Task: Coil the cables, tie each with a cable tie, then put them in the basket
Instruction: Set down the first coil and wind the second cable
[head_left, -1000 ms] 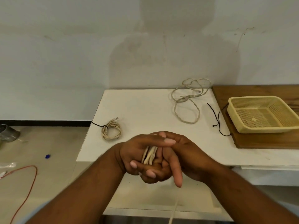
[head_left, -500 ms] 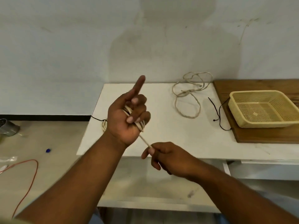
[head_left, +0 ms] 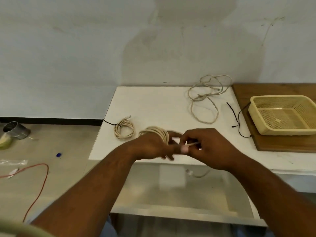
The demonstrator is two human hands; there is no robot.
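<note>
Cable [head_left: 160,133], beige coils, wraps left hand [head_left: 150,147]; right hand [head_left: 210,147] seemingly pinches it.

White flat tabletop [head_left: 153,106]: smooth, with a faint sheen. Brown wooden board [head_left: 282,144]: matt, grain showing. Pale yellow perforated plastic basket [head_left: 287,131]: lightly glossy mesh walls. Cream coiled cable [head_left: 160,132]: matt, smooth plastic jacket. Down on the floor, grey metal can [head_left: 15,130]: dull and scuffed.

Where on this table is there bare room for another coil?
Bare table lies between the tied coil and the loose cable, back to the wall. The basket holds no cables. Crowded: cable ties beside the wooden board, and the front edge under the left hand and right hand.
</note>
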